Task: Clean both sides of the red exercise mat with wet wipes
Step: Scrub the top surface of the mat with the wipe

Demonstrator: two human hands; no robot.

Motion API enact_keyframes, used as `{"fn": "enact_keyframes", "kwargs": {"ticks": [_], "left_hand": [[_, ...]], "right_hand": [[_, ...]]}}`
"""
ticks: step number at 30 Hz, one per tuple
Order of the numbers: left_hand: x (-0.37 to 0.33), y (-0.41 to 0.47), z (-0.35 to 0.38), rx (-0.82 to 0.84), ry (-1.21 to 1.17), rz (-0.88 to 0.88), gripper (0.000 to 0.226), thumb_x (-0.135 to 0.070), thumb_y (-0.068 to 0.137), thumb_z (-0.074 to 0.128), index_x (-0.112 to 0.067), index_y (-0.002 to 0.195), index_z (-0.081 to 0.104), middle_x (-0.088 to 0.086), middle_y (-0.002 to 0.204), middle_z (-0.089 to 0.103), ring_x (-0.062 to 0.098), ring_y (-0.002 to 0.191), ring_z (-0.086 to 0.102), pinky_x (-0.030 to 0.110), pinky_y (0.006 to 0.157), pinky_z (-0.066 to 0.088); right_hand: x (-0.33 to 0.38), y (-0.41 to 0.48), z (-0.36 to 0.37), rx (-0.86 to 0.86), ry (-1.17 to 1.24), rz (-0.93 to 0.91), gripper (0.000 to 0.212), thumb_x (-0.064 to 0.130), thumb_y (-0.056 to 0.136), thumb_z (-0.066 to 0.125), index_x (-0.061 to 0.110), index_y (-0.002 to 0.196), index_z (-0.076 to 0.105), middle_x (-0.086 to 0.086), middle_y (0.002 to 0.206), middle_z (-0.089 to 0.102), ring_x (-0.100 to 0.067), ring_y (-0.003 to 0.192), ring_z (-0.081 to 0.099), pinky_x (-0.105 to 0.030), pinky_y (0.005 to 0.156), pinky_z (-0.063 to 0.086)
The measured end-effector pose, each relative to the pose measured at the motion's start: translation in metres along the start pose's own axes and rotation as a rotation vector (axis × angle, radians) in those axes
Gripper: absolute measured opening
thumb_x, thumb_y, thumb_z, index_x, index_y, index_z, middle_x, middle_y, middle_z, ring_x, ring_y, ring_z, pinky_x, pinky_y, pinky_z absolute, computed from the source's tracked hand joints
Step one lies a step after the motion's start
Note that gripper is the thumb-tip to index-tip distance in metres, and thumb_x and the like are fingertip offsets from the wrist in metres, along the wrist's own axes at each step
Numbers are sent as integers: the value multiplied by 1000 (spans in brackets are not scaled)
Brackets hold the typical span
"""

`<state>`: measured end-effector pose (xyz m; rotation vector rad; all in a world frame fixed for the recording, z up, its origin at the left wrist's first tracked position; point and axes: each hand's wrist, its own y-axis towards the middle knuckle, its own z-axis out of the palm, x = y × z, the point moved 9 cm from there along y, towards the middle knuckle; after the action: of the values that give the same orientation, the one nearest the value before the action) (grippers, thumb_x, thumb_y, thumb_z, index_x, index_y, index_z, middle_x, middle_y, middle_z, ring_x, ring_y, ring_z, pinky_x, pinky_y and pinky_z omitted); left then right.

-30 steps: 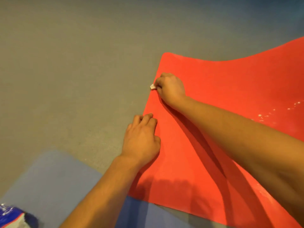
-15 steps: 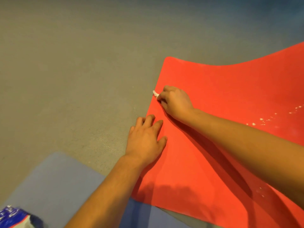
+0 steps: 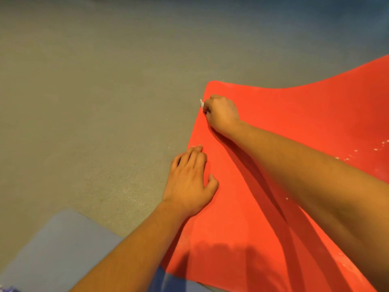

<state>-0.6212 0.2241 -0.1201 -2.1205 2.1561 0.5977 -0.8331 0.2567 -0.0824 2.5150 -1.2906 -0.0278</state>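
The red exercise mat (image 3: 294, 123) lies spread on the grey floor and fills the right half of the view. My right hand (image 3: 222, 113) is curled into a fist at the mat's left edge, near its far corner, and grips a small white wet wipe (image 3: 201, 103) whose tip pokes out past the fingers. My left hand (image 3: 189, 180) lies flat with straight fingers on the same edge, closer to me, half on the mat and half over the floor. White specks dot the mat at the right.
Grey carpeted floor (image 3: 94, 102) stretches to the left and ahead. A blue mat (image 3: 59, 249) lies at the lower left, its corner reaching under the red mat. A sliver of a blue-and-white packet (image 3: 6, 289) shows at the bottom left corner.
My right hand with the wipe slid towards me along the mat's left edge and then back up towards the far corner. My left hand stayed pressed on the edge.
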Motion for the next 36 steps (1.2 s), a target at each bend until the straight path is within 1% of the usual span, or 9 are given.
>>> {"fn": "enact_keyframes", "kwargs": {"ticks": [5, 8, 11, 15, 17, 20, 24, 30, 36], "left_hand": [[4, 32, -3, -11, 20, -23, 53, -49, 83, 54, -19, 125, 62, -1, 122, 57, 23, 113, 52, 44, 92, 47], [11, 53, 1, -26, 1, -38, 54, -48, 84, 56, -22, 130, 65, 0, 109, 53, 23, 103, 50, 43, 87, 49], [13, 50, 8, -45, 13, -12, 54, -49, 87, 55, -24, 135, 63, 2, 114, 48, 24, 108, 47, 43, 92, 47], [14, 52, 19, -16, 27, -14, 61, -50, 86, 52, -28, 142, 55, 11, 150, 41, 30, 140, 37, 46, 116, 35], [15, 54, 21, -5, 8, -21, 62, -50, 86, 51, -28, 144, 53, 11, 156, 38, 31, 147, 32, 48, 121, 30], [14, 54, 20, -1, -15, -16, 63, -50, 85, 51, -27, 144, 53, 12, 156, 40, 32, 146, 34, 48, 121, 30], [12, 54, 17, 0, -25, -25, 63, -51, 83, 51, -27, 142, 54, 11, 153, 41, 29, 145, 35, 47, 120, 32], [12, 52, 13, 5, -16, -63, 60, -52, 84, 52, -24, 137, 57, 6, 150, 44, 26, 142, 37, 44, 114, 37], [10, 51, 8, -16, 6, -71, 54, -51, 85, 53, -20, 129, 60, 5, 144, 48, 25, 137, 42, 45, 109, 41]], "right_hand": [[5, -31, -4, -3, 16, -77, 18, 14, 83, 60, 19, 89, 76, -8, 90, 65, -36, 85, 63, -39, 61, 45], [1, -19, 3, 4, -42, -105, 24, 22, 86, 53, 17, 90, 77, -9, 90, 65, -36, 86, 63, -39, 62, 48], [-22, 18, 9, 4, -87, -39, 27, 25, 88, 53, 14, 95, 77, -12, 96, 68, -38, 88, 65, -40, 66, 49], [-52, 70, 10, 41, -149, 52, 22, 17, 89, 58, 11, 101, 76, -18, 101, 70, -42, 92, 66, -40, 72, 50], [-59, 84, 8, 56, -151, 91, 23, 19, 93, 58, 9, 104, 75, -22, 103, 70, -43, 94, 65, -41, 75, 50], [-59, 84, 6, 50, -107, 127, 23, 18, 94, 57, 9, 104, 76, -23, 104, 70, -43, 96, 65, -40, 78, 51], [-56, 51, 5, 49, -69, 108, 24, 15, 85, 57, 18, 96, 78, -14, 99, 74, -39, 92, 68, -39, 75, 55], [-29, -20, -10, 48, -37, 38, 26, 14, 81, 59, 23, 97, 78, -7, 101, 72, -36, 91, 66, -40, 71, 49], [-11, -73, -18, 27, 7, -17, 18, 15, 82, 60, 20, 88, 76, -7, 88, 67, -34, 86, 64, -38, 64, 45]]}}
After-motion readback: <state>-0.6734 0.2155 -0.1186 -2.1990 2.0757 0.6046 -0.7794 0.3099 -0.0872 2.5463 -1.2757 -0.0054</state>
